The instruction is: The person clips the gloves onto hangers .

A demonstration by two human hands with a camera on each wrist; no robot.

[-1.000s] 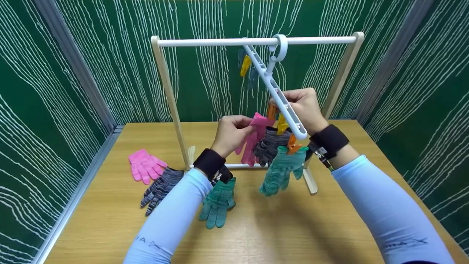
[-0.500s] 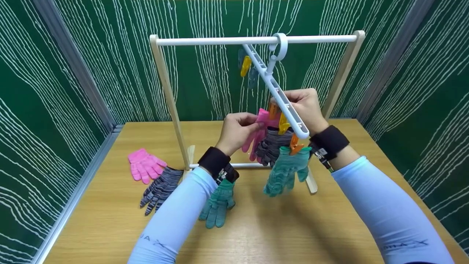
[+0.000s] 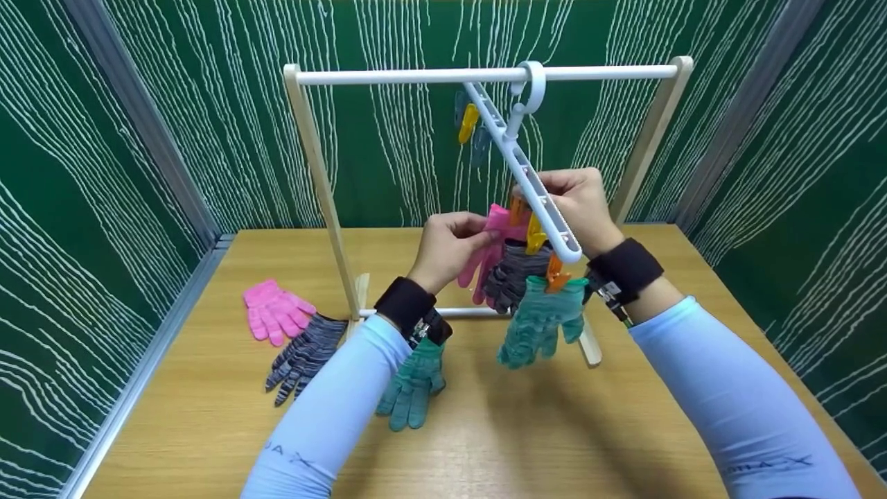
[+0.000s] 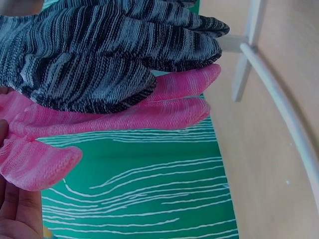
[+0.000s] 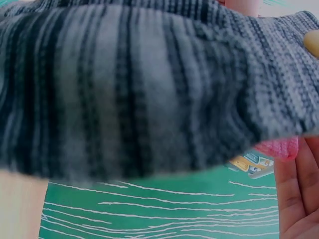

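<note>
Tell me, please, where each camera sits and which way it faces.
Head: worn on the head, facing forward and down at the rack and hanger; left hand, right hand and both sleeves show.
Left wrist: on that wrist, looking past the pink glove and gray striped glove to the green wall; fingers show at the lower left.
Right wrist: on that wrist, facing the gray striped glove close up; fingers show at the lower right.
Both wrist views share these gloves and the green wall.

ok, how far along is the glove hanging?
Done: green glove and gray glove hang clipped. In hand: left hand pinches a pink glove; right hand grips an orange clip at its cuff; can't tell if it's fastened. Remaining, presumably: loose pink one, loose gray one, loose green one on the table.
</note>
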